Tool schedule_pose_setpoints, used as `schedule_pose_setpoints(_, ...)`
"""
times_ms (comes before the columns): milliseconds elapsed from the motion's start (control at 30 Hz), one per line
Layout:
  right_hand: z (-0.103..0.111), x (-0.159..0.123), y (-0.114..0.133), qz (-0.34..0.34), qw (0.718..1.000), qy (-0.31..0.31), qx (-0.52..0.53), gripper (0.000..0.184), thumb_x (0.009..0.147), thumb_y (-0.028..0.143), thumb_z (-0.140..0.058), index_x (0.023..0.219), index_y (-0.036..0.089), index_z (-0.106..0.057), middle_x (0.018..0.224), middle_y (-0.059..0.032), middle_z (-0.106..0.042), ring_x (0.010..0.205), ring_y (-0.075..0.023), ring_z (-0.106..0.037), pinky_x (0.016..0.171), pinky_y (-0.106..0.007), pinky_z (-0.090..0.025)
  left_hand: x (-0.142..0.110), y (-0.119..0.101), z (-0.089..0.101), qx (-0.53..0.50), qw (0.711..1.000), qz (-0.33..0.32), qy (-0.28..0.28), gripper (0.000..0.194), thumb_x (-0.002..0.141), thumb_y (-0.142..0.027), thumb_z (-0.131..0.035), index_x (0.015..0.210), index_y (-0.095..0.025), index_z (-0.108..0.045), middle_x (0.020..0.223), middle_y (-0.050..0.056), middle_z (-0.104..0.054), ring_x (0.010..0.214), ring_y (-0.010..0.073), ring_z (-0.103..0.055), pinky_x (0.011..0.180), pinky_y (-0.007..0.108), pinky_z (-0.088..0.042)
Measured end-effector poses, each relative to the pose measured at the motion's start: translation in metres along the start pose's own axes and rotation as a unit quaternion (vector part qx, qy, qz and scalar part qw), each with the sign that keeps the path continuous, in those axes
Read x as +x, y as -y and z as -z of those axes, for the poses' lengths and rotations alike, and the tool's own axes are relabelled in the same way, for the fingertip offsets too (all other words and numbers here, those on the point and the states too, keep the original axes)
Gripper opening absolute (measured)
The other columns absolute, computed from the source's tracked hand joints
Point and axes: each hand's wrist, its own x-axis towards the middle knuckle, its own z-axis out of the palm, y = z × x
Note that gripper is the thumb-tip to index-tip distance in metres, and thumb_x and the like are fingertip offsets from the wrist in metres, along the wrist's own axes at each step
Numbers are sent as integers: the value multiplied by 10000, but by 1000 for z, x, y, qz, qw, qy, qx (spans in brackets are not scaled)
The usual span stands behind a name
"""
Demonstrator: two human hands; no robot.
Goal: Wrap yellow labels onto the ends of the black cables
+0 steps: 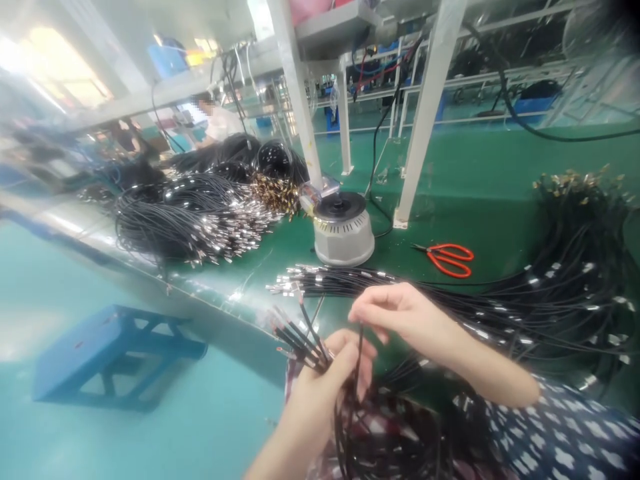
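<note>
My left hand (327, 380) is closed around several black cables (305, 343), whose bare or metal-tipped ends fan out to the upper left. Just above it, my right hand (395, 310) pinches the upper end of a single black cable (360, 353). That end is hidden by the fingers, and the strand runs down past the left hand. Loops of cable (400, 433) hang over my lap. Behind both hands, a long bundle of black cables (340, 281) with silvery tips lies on the green table (280, 250).
Red-handled scissors (453, 259) and a grey round device with a black top (344, 233) stand beyond the bundle. Heaped cables (170, 220) lie left, more (575, 267) right. White posts (425, 120) rise from the table. A blue stool (115, 353) is on the floor.
</note>
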Motion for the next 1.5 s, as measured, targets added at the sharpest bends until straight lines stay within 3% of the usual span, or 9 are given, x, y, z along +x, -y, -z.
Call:
schedule_pose_setpoints(200,12,-2,-7,-37,991,125,-4,425,886,490,-552,754,108,-686,584,-2,-591,443,-66,-411,430,-188,-311,6,4,3,-16,998,30,-58,277,657,-360,-843,741,-131,-712,651,5,-615,513,62,-430,504,199,-315)
schedule_pose_setpoints(433,16,5,-7,-28,999,20,-34,396,918,442,-514,838,106,-707,598,27,-536,468,-63,-438,484,-192,-338,10,5,5,2,999,27,-38,207,785,-331,-726,757,-132,-672,616,51,-699,369,35,-409,395,187,-234)
schedule_pose_setpoints(633,17,4,-10,-41,998,26,-36,323,849,411,-605,782,105,-683,627,10,-574,496,-72,-446,478,-193,-340,10,6,2,-21,998,42,-38,256,773,-362,-734,757,-141,-606,605,66,-721,301,18,-405,347,162,-177)
schedule_pose_setpoints(800,9,5,-3,-53,998,39,-5,151,740,222,-749,700,114,-652,615,17,-613,562,-85,-511,549,-191,-393,13,11,5,-31,998,39,-35,288,790,-389,-724,771,-137,-585,599,55,-710,297,10,-412,350,155,-199)
schedule_pose_setpoints(900,12,25,4,-47,997,-35,45,144,754,188,-752,674,109,-662,563,29,-603,486,-61,-481,474,-166,-361,15,15,8,-35,998,39,-34,321,776,-423,-732,771,-143,-574,605,60,-715,290,15,-417,331,155,-180)
schedule_pose_setpoints(1033,22,72,15,-38,983,-136,114,78,891,180,-628,882,114,-669,571,36,-616,414,-27,-433,400,-121,-320,16,19,11,-32,999,32,-22,338,769,-441,-735,755,-147,-569,612,69,-722,280,14,-403,304,151,-156)
schedule_pose_setpoints(1167,16,114,25,-83,966,-141,200,136,961,181,-537,943,95,-641,676,-6,-649,449,-36,-490,386,-123,-358,20,27,15,-40,999,23,-9,370,753,-480,-739,763,-152,-568,615,77,-731,271,21,-405,288,151,-156)
schedule_pose_setpoints(1333,1,145,28,-123,939,-135,292,231,955,316,-573,1097,138,-609,988,-44,-657,745,-139,-649,627,-289,-564,25,34,19,-50,999,18,-2,407,726,-520,-748,744,-158,-563,546,53,-714,256,36,-407,275,155,-183)
schedule_pose_setpoints(1500,-7,163,25,-136,911,-141,362,290,946,306,-585,1193,156,-583,1164,-83,-626,947,-205,-649,790,-394,-564,27,36,20,-65,998,15,1,417,713,-521,-760,741,-156,-562,531,45,-705,265,28,-395,282,151,-190)
